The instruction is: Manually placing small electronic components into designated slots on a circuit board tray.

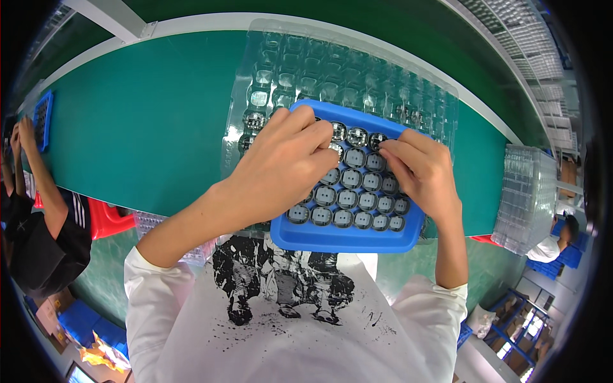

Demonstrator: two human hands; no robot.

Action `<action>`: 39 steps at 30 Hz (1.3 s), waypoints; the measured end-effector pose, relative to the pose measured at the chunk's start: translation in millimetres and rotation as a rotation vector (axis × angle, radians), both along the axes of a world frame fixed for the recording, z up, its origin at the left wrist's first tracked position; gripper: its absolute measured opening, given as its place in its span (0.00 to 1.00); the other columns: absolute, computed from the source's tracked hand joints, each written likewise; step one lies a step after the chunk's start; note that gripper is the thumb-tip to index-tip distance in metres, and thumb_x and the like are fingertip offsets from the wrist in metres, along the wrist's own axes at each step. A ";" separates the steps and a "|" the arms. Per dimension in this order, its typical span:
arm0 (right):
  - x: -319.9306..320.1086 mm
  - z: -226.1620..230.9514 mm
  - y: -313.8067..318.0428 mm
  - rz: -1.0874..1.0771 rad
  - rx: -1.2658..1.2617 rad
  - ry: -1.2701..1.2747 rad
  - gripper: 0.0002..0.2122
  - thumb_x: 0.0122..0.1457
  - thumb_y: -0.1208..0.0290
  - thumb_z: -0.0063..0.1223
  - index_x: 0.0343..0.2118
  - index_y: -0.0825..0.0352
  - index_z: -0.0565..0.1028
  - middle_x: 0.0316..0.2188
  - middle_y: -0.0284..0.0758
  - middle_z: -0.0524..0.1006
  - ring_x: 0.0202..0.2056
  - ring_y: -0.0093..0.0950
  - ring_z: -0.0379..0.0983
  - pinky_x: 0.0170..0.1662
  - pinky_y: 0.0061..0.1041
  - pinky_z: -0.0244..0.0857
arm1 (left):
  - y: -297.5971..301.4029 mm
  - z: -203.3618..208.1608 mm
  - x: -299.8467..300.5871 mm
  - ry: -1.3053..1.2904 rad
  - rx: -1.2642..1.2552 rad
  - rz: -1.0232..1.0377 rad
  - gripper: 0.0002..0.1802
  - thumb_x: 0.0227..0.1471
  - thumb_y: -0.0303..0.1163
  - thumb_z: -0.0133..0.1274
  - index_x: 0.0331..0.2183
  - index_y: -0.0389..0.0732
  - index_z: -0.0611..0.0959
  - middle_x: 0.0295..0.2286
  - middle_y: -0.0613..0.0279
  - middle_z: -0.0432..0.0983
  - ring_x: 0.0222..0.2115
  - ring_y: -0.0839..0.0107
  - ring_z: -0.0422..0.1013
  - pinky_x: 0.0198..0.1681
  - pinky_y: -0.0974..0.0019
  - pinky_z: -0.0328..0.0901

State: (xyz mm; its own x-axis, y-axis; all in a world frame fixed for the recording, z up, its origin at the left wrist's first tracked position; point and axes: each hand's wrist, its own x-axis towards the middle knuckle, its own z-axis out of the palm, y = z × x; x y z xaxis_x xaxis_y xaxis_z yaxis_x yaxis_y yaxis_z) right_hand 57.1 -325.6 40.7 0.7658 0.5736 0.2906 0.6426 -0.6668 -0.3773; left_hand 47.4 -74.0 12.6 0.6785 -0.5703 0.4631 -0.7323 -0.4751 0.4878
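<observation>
A blue plastic tray (348,244) sits in front of me on the green table, holding rows of small round dark-rimmed parts (347,199) with grey faces. Those in the top rows show shiny, metallic insides. My left hand (287,159) reaches over the tray's left side with its fingers curled in a pinch; whatever is between the fingertips is hidden. At the upper right corner, my right hand (424,169) is closed too, thumb and forefinger against a small round part (378,141). The blue tray rests over a clear plastic blister tray (332,67), which has more parts in some pockets.
The green table (147,115) curves away to the left, where another person's hand (27,134) is at a second blue tray (43,121). A stack of clear blister trays (527,195) stands at the right. Red stools (108,218) are beside the table.
</observation>
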 end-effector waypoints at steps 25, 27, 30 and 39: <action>1.9 -2.8 0.8 -0.006 -0.006 0.052 0.04 0.51 0.81 0.62 0.31 0.71 0.79 0.22 0.38 0.70 0.23 0.36 0.69 0.25 0.33 0.62 | -0.8 -5.6 3.5 -0.025 -0.031 0.001 0.02 0.39 0.26 0.58 0.22 0.39 0.82 0.26 0.66 0.67 0.34 0.66 0.64 0.37 0.63 0.59; -0.2 0.2 3.7 -0.046 -0.021 0.012 0.06 0.50 0.80 0.63 0.32 0.70 0.80 0.21 0.37 0.71 0.22 0.34 0.69 0.24 0.32 0.62 | -0.8 -5.3 4.0 -0.024 -0.035 -0.001 0.02 0.39 0.26 0.58 0.22 0.39 0.83 0.26 0.66 0.67 0.34 0.66 0.64 0.36 0.63 0.59; -10.2 4.3 10.1 0.050 0.019 -0.089 0.09 0.46 0.80 0.65 0.33 0.69 0.81 0.22 0.35 0.71 0.22 0.32 0.70 0.24 0.31 0.62 | -0.1 -7.0 4.4 -0.013 -0.039 0.002 0.02 0.39 0.26 0.58 0.22 0.39 0.83 0.26 0.66 0.67 0.34 0.66 0.64 0.36 0.63 0.59; -14.3 -7.1 27.1 0.157 -0.050 -0.129 0.14 0.41 0.76 0.64 0.35 0.66 0.83 0.22 0.30 0.68 0.23 0.28 0.66 0.24 0.28 0.58 | -2.4 -6.5 4.0 -0.033 -0.004 -0.006 0.04 0.37 0.24 0.58 0.23 0.38 0.82 0.27 0.65 0.68 0.34 0.65 0.64 0.36 0.62 0.58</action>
State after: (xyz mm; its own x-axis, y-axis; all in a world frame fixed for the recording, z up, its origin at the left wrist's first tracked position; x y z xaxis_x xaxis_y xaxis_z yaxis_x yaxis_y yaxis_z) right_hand 42.8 -298.5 33.5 0.6245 0.6989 0.3486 0.7808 -0.5710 -0.2538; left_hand 51.4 -76.4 6.1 0.6592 -0.5725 0.4875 -0.7510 -0.4686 0.4653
